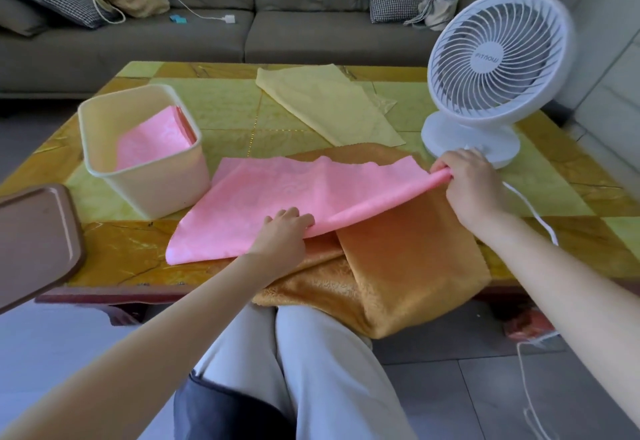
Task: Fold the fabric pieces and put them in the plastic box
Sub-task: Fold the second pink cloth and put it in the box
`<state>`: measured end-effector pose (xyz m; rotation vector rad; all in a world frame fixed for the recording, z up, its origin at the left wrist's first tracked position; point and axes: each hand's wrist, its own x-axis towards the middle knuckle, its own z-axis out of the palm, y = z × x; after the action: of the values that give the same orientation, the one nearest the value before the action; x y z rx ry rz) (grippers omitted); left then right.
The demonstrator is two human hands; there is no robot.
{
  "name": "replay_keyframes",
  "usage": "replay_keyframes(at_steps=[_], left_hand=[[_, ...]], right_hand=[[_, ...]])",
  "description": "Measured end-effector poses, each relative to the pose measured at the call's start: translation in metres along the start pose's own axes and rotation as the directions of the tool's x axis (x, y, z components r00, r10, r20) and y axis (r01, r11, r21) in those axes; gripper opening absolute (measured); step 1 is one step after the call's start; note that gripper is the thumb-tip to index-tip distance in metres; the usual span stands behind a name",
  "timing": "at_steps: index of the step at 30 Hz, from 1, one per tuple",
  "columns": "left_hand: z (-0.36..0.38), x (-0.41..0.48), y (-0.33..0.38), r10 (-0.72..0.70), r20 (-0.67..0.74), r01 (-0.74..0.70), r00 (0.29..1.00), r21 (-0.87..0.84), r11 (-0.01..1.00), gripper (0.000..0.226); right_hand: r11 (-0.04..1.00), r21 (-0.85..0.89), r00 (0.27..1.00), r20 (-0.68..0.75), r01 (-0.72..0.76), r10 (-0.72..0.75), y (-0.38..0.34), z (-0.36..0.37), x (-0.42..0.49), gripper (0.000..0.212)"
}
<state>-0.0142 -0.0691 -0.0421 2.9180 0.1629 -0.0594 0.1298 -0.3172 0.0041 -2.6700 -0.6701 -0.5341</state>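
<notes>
Pink cloth (277, 197) lies on the table (225, 107), partly over a gold cloth (408, 259). The left hand (287, 230) curls its fingers round the near edge; the right hand (467, 180) pinches the right corner. The box (114, 169) just left holds a folded piece (152, 143)

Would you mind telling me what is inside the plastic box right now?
Inside the plastic box lies a folded pink cloth. The box's near wall hides the bottom, so anything under that cloth cannot be seen.

My left hand (284, 231) and right hand (467, 185) are bare, forearms too; loose pale cream cloth trousers (322, 380) cover my knees.
</notes>
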Motion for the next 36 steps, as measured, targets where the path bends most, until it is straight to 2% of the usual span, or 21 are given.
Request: replay_keyframes(at_steps=[3, 5, 9, 12, 14, 16, 18, 22, 25, 27, 30, 33, 36], left_hand=[[0.005, -0.005, 0.006, 0.001, 0.045, -0.002, 0.999, 0.03, 1.0, 0.041], [0.009, -0.005, 0.02, 0.038, 0.037, -0.039, 0.999, 0.03, 0.999, 0.044], [0.018, 0.009, 0.061, 0.131, -0.035, -0.127, 0.991, 0.077, 0.989, 0.039], [0.023, 0.021, 0.082, 0.114, -0.056, -0.109, 0.992, 0.088, 0.99, 0.036], [0.025, 0.025, 0.087, 0.096, -0.059, -0.092, 0.994, 0.069, 0.993, 0.039], [0.026, 0.025, 0.088, 0.083, -0.058, -0.081, 0.995, 0.042, 0.996, 0.04], [0.025, 0.024, 0.088, 0.062, -0.062, -0.062, 0.996, 0.002, 0.998, 0.038], [0.022, 0.021, 0.089, 0.044, -0.072, -0.048, 0.996, -0.057, 0.997, 0.036], [0.021, 0.018, 0.091, 0.068, -0.074, -0.072, 0.995, -0.059, 0.996, 0.035], [0.021, 0.016, 0.091, 0.07, -0.081, -0.076, 0.994, -0.065, 0.995, 0.035], [0.021, 0.016, 0.089, 0.038, -0.094, -0.047, 0.995, -0.1, 0.994, 0.034], [0.021, 0.017, 0.087, 0.021, -0.084, -0.03, 0.996, -0.108, 0.994, 0.029], [0.022, 0.016, 0.087, 0.035, -0.052, -0.041, 0.998, -0.112, 0.993, 0.025]], right_hand=[[0.983, 0.099, 0.985, 0.087, -0.156, 0.147, 0.008, 0.008, -0.028, 0.028], [0.973, 0.114, 0.973, 0.145, -0.198, 0.181, 0.011, 0.014, -0.045, 0.025], [0.925, 0.176, 0.94, 0.112, -0.338, 0.322, 0.013, 0.019, -0.062, 0.027], [0.813, 0.324, 0.873, 0.116, -0.484, 0.474, 0.014, 0.015, -0.061, 0.034], [0.721, 0.426, 0.828, 0.147, -0.546, 0.54, 0.017, 0.012, -0.059, 0.031], [0.621, 0.53, 0.8, 0.22, -0.578, 0.558, 0.02, 0.012, -0.058, 0.022], [0.541, 0.587, 0.779, 0.285, -0.602, 0.558, 0.022, 0.014, -0.06, 0.024], [0.388, 0.584, 0.676, 0.425, -0.712, 0.602, 0.023, 0.022, -0.063, 0.053], [0.25, 0.571, 0.57, 0.494, -0.782, 0.656, 0.026, 0.027, -0.063, 0.058], [0.217, 0.551, 0.53, 0.508, -0.806, 0.679, 0.029, 0.029, -0.065, 0.056], [0.282, 0.509, 0.536, 0.467, -0.813, 0.703, 0.034, 0.032, -0.069, 0.044], [0.277, 0.539, 0.546, 0.44, -0.795, 0.713, 0.037, 0.03, -0.07, 0.032], [0.303, 0.647, 0.634, 0.368, -0.7, 0.681, 0.036, 0.021, -0.062, 0.03]])
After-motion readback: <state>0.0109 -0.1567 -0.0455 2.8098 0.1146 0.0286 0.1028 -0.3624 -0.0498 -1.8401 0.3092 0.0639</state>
